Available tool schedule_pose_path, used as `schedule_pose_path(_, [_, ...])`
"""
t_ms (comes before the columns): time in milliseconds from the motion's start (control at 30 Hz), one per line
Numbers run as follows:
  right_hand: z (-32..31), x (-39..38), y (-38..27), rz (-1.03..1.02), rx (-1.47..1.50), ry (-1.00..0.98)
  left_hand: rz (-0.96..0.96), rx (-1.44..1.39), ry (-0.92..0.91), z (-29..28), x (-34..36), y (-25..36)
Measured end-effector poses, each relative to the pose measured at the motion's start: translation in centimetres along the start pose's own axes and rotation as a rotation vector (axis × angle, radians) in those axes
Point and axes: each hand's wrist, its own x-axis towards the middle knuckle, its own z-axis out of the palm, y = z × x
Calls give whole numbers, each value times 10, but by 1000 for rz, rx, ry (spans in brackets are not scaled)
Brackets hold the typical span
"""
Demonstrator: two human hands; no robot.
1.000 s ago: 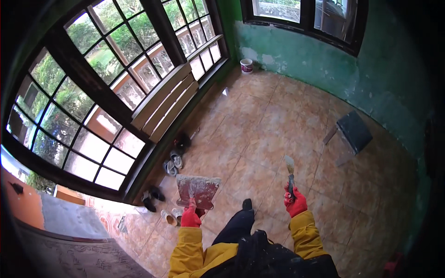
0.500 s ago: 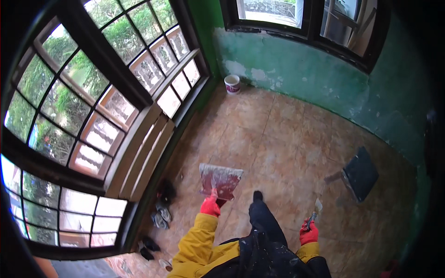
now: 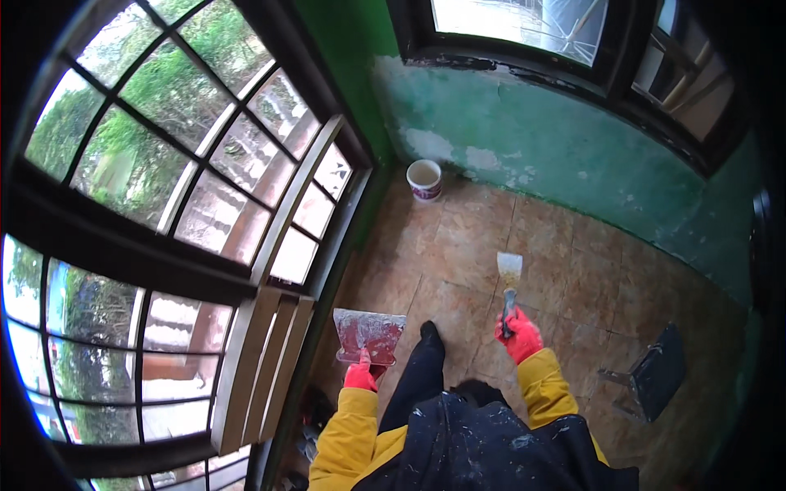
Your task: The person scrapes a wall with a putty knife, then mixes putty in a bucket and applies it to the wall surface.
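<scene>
My left hand (image 3: 361, 373) in a red glove is closed on a dark red, plaster-crusted board (image 3: 369, 331) held at the lower middle of the view. To its right, my right hand (image 3: 519, 334), also gloved in red, grips a putty knife (image 3: 509, 270) with its pale blade pointing up the picture. Both tools are held over the tiled floor (image 3: 573, 270), apart from each other. My dark-clad leg and foot show between them.
A white bucket (image 3: 424, 182) stands in the far corner below the peeling green wall (image 3: 557, 139). A dark stool (image 3: 655, 372) is at the right. Wooden slats (image 3: 266, 368) run along the large gridded window on the left, with dark shoes (image 3: 315, 405) on the floor near it.
I have moved toward the corner with the bucket, and the stool and shoes have slid lower in view. My right hand, lowered half a second ago, is now raised higher with the knife.
</scene>
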Motion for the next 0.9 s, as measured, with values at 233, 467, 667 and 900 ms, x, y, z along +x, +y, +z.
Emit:
schedule_pose_path(233, [54,121,-23,18,-15,241,-104,418,-86,142,207,97])
schedule_pose_path(467, [61,325,-77,13,-259,283,-205,183,-166,235,457,96])
schedule_pose_path(667, [58,571,-82,119,-605,341,-109,306,-291,275,694,40])
schedule_pose_path(900, [0,808,-40,-153,-1403,178,-44,251,-481,362,855,3])
